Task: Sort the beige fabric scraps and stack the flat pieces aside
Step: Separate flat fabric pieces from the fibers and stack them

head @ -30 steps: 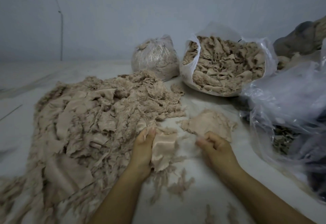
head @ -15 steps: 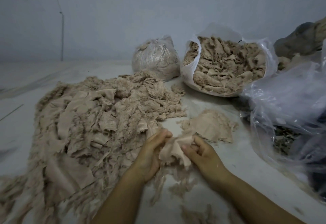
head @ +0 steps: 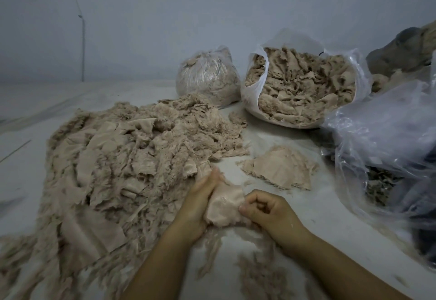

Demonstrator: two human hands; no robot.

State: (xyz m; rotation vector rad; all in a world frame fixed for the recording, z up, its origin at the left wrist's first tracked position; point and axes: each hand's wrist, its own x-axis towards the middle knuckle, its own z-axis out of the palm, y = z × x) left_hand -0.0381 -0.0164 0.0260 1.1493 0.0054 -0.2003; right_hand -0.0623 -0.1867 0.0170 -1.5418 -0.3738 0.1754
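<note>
A big heap of beige fabric scraps (head: 127, 158) covers the left of the white surface. Both hands hold one beige piece (head: 224, 205) between them, just in front of the heap's near right edge. My left hand (head: 200, 207) grips its left side and my right hand (head: 266, 212) pinches its right edge with curled fingers. A small stack of flat beige pieces (head: 280, 167) lies a short way beyond my right hand. Frayed threads hang under the held piece.
An open white bag full of scraps (head: 304, 89) and a tied clear bag of scraps (head: 207, 77) stand at the back. Crumpled clear plastic bags (head: 387, 153) crowd the right side. Loose thread tufts (head: 259, 273) lie near my forearms. A wall is behind.
A second ago my left hand held the piece alone and my right hand was apart near the stack. The right hand came over and took hold; both now grip the piece, lower and nearer me.
</note>
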